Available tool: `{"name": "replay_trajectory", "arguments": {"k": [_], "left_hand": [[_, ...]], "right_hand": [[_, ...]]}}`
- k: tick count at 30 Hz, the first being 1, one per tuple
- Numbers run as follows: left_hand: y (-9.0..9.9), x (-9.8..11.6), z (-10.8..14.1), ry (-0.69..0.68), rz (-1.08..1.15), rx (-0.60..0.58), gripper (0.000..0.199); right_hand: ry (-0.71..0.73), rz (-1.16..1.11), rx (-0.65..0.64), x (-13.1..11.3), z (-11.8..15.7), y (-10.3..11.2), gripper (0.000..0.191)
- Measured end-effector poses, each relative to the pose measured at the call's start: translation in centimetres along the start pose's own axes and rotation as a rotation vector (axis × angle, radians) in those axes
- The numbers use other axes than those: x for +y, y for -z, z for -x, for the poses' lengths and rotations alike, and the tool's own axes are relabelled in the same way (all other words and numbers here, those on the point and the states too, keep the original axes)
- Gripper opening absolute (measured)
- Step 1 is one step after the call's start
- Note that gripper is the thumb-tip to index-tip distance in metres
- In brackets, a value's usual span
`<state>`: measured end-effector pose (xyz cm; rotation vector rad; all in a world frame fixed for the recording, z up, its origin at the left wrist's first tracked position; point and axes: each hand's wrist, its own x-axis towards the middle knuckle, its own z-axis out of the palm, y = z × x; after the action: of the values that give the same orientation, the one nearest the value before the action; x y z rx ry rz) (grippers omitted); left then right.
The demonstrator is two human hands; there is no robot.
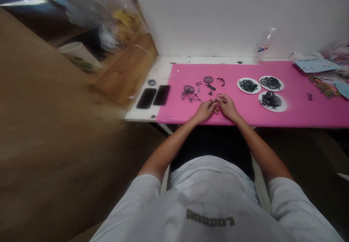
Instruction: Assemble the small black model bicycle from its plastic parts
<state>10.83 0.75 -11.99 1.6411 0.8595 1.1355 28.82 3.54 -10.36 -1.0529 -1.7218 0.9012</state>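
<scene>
Near the front edge of the pink mat [231, 116], my left hand [205, 110] and my right hand [227, 106] meet, each with its fingers closed on a small dark part [213, 101]. Just beyond them lie a dark oblong piece [211, 87], a round wheel-like piece [208, 79] and a curved black piece [222, 81]. To the left is a small bicycle-shaped frame [192, 96] with a wheel [188, 88] at its upper side. The held part is too small to make out in detail.
Three white plates [285, 107] with dark small parts stand right of my hands. Two dark phones [146, 98] [161, 95] lie at the left. A clear bottle [266, 42] is at the back, with plastic packets [317, 66] at the far right.
</scene>
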Motion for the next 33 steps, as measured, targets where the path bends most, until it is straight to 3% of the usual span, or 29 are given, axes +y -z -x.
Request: {"name": "replay_trajectory", "arguments": {"k": [7, 24, 33], "left_hand": [[0.02, 0.11, 0.17, -0.007, -0.093, 0.012, 0.038], [0.06, -0.68, -0.17, 0.033, 0.082, 0.014, 0.044], [0.06, -0.79, -0.22, 0.058, 0.18, -0.007, 0.034]], "right_hand": [[0.034, -0.052, 0.021, 0.3, -0.1, -0.04, 0.054], [0.033, -0.061, 0.044, 0.64, -0.14, 0.26, 0.047], [0.046, -0.07, 0.046, 0.87, -0.4, 0.45, 0.046]]}}
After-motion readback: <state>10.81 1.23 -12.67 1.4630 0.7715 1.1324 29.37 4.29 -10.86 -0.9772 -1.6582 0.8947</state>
